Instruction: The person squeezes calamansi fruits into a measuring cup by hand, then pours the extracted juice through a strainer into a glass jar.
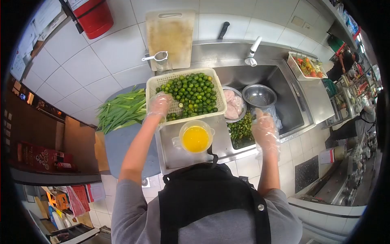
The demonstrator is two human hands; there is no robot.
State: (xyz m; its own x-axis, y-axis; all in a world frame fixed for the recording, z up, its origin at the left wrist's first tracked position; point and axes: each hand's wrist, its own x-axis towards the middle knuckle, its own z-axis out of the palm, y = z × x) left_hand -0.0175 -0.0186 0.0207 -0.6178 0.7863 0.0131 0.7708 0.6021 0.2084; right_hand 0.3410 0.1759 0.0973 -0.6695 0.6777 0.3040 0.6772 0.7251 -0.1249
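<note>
1. In the head view, the person's left hand [160,105], in a clear plastic glove, is at the left side of a cream plastic basket [220,94]. Its fingers are partly bent over the basket's rim and inner edge; whether they grip anything is too unclear to tell.
2. The basket holds many small, round green fruits [198,87], heaped toward its middle and right. One pale cut piece [180,105] lies among them, near the left hand.
3. The right hand [265,129], also in a clear glove, is at the front of the sink [290,118], with its fingers partly curled. It is just beside a heap of cut green pieces [241,131]; whether it has hold of one cannot be told.
4. A clear jug [175,142] of yellow liquid [195,138] stands upright on the steel table [222,143], just in front of the basket, its handle toward the person's left.
5. Behind the cut pieces are a bowl of pale pink meat [232,106] and, to its right, a metal bowl [259,96].
6. Long green leaves [123,109] lie on a round grey table [129,148], left of the basket.
7. At the back, a cutting board [170,38] leans against the wall, with a small strainer [161,56] in front. A white faucet [253,51] rises behind the sink.
</note>
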